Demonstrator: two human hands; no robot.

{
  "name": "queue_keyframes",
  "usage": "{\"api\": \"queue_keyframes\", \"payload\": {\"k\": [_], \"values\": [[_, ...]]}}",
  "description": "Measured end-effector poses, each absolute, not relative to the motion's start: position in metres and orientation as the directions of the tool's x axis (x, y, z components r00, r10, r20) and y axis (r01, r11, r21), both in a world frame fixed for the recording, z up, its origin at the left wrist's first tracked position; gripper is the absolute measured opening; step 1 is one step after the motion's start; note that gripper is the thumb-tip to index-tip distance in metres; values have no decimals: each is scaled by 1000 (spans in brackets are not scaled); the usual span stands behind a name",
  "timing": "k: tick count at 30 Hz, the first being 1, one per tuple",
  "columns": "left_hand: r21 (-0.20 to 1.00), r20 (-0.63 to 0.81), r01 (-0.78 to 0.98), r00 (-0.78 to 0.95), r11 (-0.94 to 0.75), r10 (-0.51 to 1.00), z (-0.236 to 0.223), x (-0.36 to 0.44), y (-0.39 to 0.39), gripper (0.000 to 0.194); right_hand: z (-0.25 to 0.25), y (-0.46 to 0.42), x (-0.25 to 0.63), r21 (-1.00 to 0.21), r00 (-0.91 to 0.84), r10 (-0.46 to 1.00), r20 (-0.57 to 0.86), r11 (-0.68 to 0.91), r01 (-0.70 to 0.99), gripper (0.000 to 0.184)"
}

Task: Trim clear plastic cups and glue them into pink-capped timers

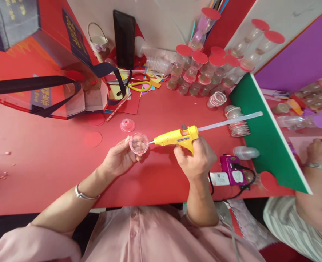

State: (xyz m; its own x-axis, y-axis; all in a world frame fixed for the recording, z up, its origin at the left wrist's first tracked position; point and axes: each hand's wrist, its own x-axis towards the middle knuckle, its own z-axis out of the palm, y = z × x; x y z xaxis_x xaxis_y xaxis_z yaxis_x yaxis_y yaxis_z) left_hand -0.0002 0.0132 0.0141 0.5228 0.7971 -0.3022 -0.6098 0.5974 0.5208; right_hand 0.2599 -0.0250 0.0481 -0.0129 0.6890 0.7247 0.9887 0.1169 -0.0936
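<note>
My left hand (120, 159) grips a clear plastic cup (139, 143) by its side, with the round rim turned up toward me. In my right hand (197, 160) is a yellow glue gun (175, 137), fingers wrapped round its handle. A long clear glue stick (231, 122) sticks out of its back end. The nozzle points left and meets or nearly meets the cup's rim; I cannot tell whether it touches. Just beyond the cup, a clear dome lid (127, 125) lies on the red table (161, 185).
Red paper discs (93, 139) lie at left, near a large red bag (54, 72). Behind stand a phone (124, 39), scissors (140, 85) and several red-topped cup pieces (199, 58). At right are stacked lids (237, 122), a purple power adapter (233, 170), a green divider (267, 134) and another person's arm (317, 182).
</note>
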Motion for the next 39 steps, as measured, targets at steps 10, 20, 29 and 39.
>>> {"api": "queue_keyframes", "payload": {"k": [10, 20, 29, 39], "values": [[530, -280, -624, 510, 574, 813, 17, 3, 14, 37, 50, -24, 261, -100, -41, 676, 736, 169, 981, 14], [517, -291, -626, 512, 583, 808, 14, 0, 14, 39, 51, -24, 259, -91, -43, 670, 741, 164, 982, 12], [466, -317, -650, 512, 601, 799, 12, -1, 15, 31, 47, -25, 260, -90, -35, 702, 711, 139, 986, 13], [454, -344, -667, 481, 591, 806, 14, 1, 15, 28, 51, -25, 258, -106, -57, 683, 728, 194, 975, 18]]}}
